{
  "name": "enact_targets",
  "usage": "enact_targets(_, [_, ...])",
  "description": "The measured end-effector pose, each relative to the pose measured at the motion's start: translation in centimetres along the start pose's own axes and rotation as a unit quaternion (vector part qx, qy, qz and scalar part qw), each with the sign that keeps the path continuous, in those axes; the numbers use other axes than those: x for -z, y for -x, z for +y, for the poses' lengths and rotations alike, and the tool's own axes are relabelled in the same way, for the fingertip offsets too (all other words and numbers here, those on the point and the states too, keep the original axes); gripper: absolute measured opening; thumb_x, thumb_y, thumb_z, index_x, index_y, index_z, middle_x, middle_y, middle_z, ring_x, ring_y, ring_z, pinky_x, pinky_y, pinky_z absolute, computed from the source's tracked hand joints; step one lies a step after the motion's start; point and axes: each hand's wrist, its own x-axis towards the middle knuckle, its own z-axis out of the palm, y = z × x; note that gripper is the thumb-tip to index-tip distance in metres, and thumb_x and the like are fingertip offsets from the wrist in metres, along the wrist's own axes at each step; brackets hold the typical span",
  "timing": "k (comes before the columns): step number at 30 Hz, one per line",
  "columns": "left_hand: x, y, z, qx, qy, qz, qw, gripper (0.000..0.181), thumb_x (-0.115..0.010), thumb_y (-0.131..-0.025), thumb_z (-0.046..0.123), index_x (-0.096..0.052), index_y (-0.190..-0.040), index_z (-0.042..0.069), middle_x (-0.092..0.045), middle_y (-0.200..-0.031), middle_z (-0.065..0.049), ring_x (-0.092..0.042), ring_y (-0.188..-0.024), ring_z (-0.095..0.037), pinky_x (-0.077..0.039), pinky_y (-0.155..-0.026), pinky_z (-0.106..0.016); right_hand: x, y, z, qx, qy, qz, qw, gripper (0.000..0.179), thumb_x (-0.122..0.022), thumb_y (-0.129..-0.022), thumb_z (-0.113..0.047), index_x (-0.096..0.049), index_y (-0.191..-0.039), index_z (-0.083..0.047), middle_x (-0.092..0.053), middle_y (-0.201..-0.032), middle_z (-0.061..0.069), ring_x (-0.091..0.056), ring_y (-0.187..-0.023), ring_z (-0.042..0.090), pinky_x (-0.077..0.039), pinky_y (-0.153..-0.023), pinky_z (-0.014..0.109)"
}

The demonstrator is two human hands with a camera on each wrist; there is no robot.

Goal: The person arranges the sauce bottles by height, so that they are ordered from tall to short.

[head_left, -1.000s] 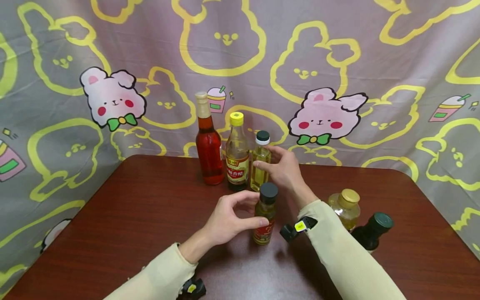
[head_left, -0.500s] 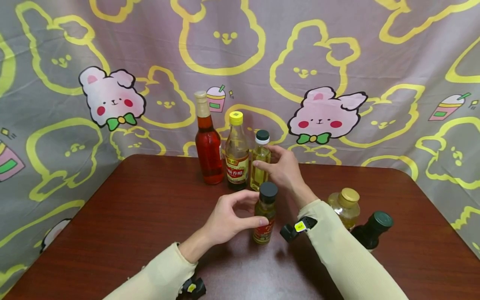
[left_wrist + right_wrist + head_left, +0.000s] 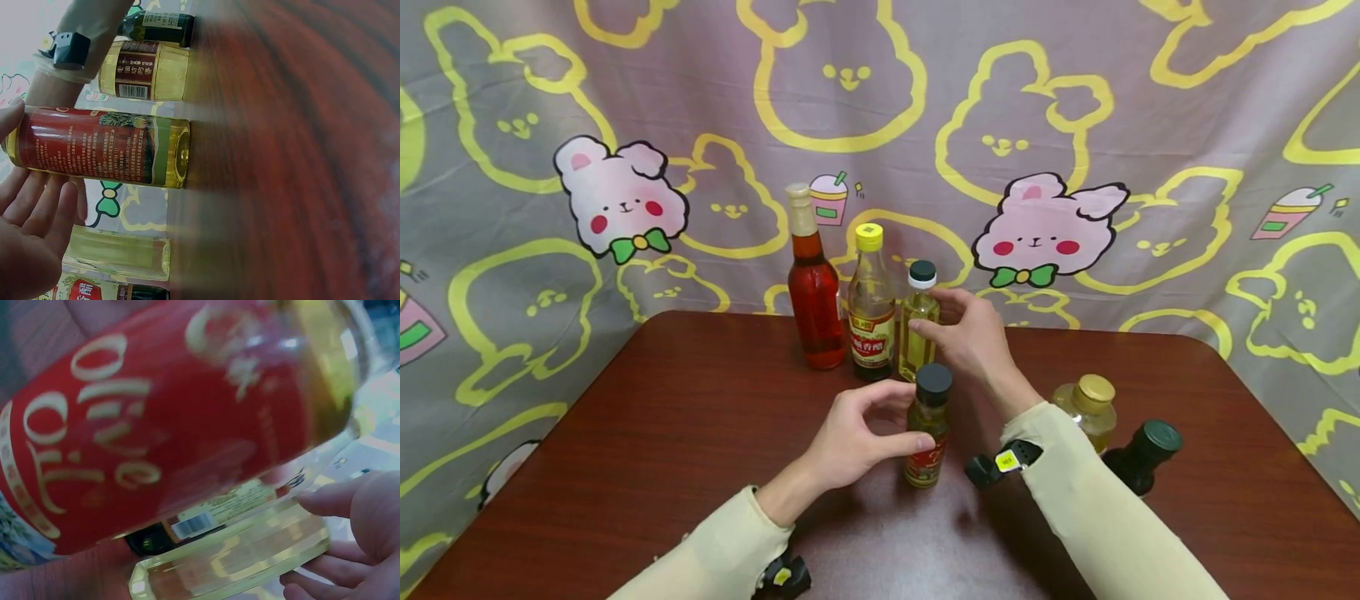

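Observation:
My left hand (image 3: 857, 437) holds a small olive oil bottle (image 3: 925, 457) with a black cap and red label, thumb in front and fingers behind. It is upright, its base close to the table. The words "Olive Oil" show on its label (image 3: 125, 425) in the right wrist view. Farther back, my right hand (image 3: 973, 337) has its thumb and fingers around a clear, square-sided bottle of pale yellow oil (image 3: 917, 346) with a dark green cap. To its left stand a yellow-capped vinegar bottle (image 3: 871, 337) and a tall bottle of red liquid (image 3: 816, 308).
Beside my right forearm stand a gold-capped oil bottle (image 3: 1093, 404) and a dark bottle with a green cap (image 3: 1146, 454), both partly hidden by the sleeve. The brown table (image 3: 685, 433) ends at a patterned cloth (image 3: 715, 75) behind the bottles.
The right hand and wrist have shifted slightly right against the square oil bottle. My left hand and the olive oil bottle look the same; the head view has moved a little.

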Motion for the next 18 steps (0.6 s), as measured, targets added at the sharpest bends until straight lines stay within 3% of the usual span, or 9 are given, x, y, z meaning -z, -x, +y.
enact_targets(8, [0.1, 0.1, 0.0, 0.007, 0.003, -0.003, 1.0000, 0.045, -0.088, -0.086, 0.013, -0.073, -0.128, 0.009, -0.079, -0.120, -0.009, -0.076, -0.103, -0.016, -0.061, -0.096, -0.046, 2.7, 2.1, -1.3, 0.020, -0.012, 0.002, 0.9997, 0.062, -0.080, -0.096, -0.026, -0.057, -0.151, -0.007, -0.064, -0.150, 0.015, -0.063, -0.138, 0.034, -0.054, -0.111, 0.049])
enact_targets(18, [0.1, 0.1, 0.2, 0.001, 0.004, -0.004, 1.0000, 0.044, -0.088, -0.087, 0.012, -0.073, -0.128, 0.010, -0.080, -0.119, -0.008, -0.076, -0.104, -0.015, -0.061, -0.095, -0.037, 8.0, 6.3, -2.2, 0.051, -0.007, 0.028, 0.9983, 0.064, -0.079, -0.095, -0.044, -0.059, -0.150, -0.017, -0.067, -0.148, 0.005, -0.064, -0.138, 0.028, -0.050, -0.117, 0.048])
